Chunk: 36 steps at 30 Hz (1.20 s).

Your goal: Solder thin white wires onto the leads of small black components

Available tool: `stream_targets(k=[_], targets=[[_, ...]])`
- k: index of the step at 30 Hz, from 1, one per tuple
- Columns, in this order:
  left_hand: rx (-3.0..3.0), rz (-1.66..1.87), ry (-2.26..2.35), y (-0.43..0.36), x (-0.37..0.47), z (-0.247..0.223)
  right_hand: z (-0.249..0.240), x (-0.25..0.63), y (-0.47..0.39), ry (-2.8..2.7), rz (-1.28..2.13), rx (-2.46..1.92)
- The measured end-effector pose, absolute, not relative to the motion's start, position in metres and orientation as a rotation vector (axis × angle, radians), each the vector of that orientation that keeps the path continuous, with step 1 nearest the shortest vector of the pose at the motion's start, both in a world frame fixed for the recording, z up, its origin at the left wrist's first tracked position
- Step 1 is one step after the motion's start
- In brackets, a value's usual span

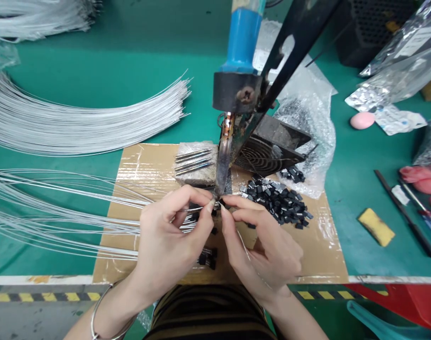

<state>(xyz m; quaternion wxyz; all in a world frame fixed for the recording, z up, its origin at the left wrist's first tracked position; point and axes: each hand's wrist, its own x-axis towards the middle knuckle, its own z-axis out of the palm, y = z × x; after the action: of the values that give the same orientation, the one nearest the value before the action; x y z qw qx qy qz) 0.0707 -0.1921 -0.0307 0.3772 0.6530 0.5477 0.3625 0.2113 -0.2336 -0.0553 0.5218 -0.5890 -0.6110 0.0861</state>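
Note:
My left hand (pixel 175 231) pinches a thin grey wire (pixel 196 209) between thumb and forefinger. My right hand (pixel 263 241) is closed on a strand of solder wire (pixel 246 249), which trails down across the palm. Both sets of fingertips meet just below the tip of a blue-handled soldering iron (pixel 223 172), fixed pointing down in a black bracket (pixel 289 52). What exactly lies between the fingertips is too small to make out. Black connectors (pixel 208 258) on wire ends lie under my left hand. Beside my right hand is a pile of small black connectors (pixel 279 200).
Loose grey wires (pixel 123 224) run in from the left over a cardboard sheet (pixel 130 165). A thick wire bundle (pixel 95 127) lies behind. Metal rods rest on a wrapped block (pixel 196 177). A fan (pixel 268 151), plastic bag (pixel 318 137) and yellow sponge (pixel 376 226) are to the right.

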Motion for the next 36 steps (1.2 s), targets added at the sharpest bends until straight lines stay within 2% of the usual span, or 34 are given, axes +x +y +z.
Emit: stream_targets(k=[10,13,16,20,23,28,32,36], targets=[[1.665,0.875,1.402,-0.189,0.07,-0.031,-0.061,0.214,-0.237,-1.418,0.325,-1.364],[1.739,0.858,1.42,-0.192,0.066,-0.033,-0.065,0.223,-0.242,-1.245,0.375,-1.454],[1.91,0.849,1.43,-0.197,0.058,-0.036,-0.067,0.247,-0.25,-0.914,0.515,-1.563],[2.213,0.917,1.401,-0.204,0.042,-0.046,-0.078,0.302,-0.268,-0.569,0.739,-1.422],[2.262,0.977,1.391,-0.206,0.031,-0.058,-0.092,0.335,-0.281,-0.577,0.81,-1.515],[2.169,0.974,1.415,-0.21,0.024,-0.073,-0.098,0.327,-0.285,-0.594,0.639,-1.828],[2.108,0.899,1.422,-0.211,0.021,-0.069,-0.095,0.303,-0.275,-0.625,0.659,-1.788],[2.165,1.012,1.457,-0.187,0.006,-0.058,-0.096,0.297,-0.27,-0.715,0.67,-1.684]])
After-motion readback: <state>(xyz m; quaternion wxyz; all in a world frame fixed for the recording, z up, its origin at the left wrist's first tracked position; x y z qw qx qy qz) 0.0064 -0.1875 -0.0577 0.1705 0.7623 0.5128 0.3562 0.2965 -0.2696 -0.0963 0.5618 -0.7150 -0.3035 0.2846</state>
